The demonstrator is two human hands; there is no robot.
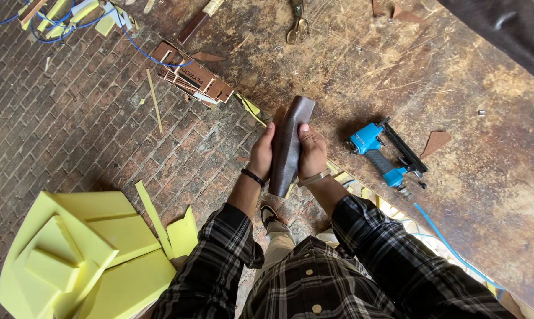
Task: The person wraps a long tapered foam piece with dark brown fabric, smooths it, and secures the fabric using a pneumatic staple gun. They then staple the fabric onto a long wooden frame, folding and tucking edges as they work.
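Head view shows two hands holding a dark brown leather-covered piece (289, 145) between them. It stands up tall and sits just over the edge of the old wooden workbench (456, 77). The left hand (261, 155) is closed around its left side, with a black band on the wrist. The right hand (312, 153) is closed around its right side, thumb pressed on the front, with a pale band on the wrist. A blue air stapler (382, 155) lies on the workbench, near the right hand. Scissors (297, 26) lie on the workbench too, far up from the hands. Yellow foam blocks (84, 254) sit on the brick floor (72, 130), well away from the workbench.
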